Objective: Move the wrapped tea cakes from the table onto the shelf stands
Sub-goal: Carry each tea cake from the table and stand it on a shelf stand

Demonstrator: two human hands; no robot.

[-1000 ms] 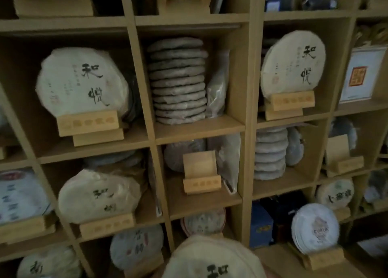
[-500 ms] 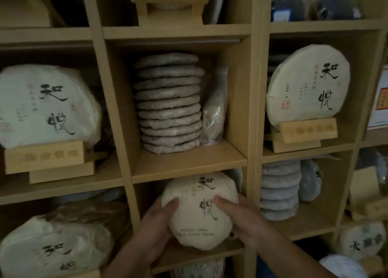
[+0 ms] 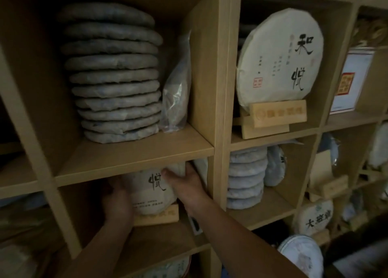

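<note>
A round tea cake (image 3: pixel 152 191) in pale paper with black brush characters stands upright inside the lower middle shelf cell, its bottom edge resting in a small wooden stand (image 3: pixel 159 214). My left hand (image 3: pixel 116 202) grips its left edge. My right hand (image 3: pixel 184 183) grips its upper right edge, fingers curled behind it. The shelf board above hides the cake's top. A second wrapped cake (image 3: pixel 279 57) sits on its own stand (image 3: pixel 277 111) in the upper right cell.
A stack of grey unwrapped cakes (image 3: pixel 113 71) and a plastic bag (image 3: pixel 176 92) fill the cell above. A shorter stack (image 3: pixel 245 179) stands in the cell to the right. An empty wooden stand (image 3: pixel 327 183) and more wrapped cakes (image 3: pixel 315 216) are at lower right. Wooden dividers (image 3: pixel 220 88) frame each cell.
Both hands have carried the wrapped cake up from below and deeper into the lower middle cell, setting its bottom edge into the wooden stand. The view has moved closer and lower.
</note>
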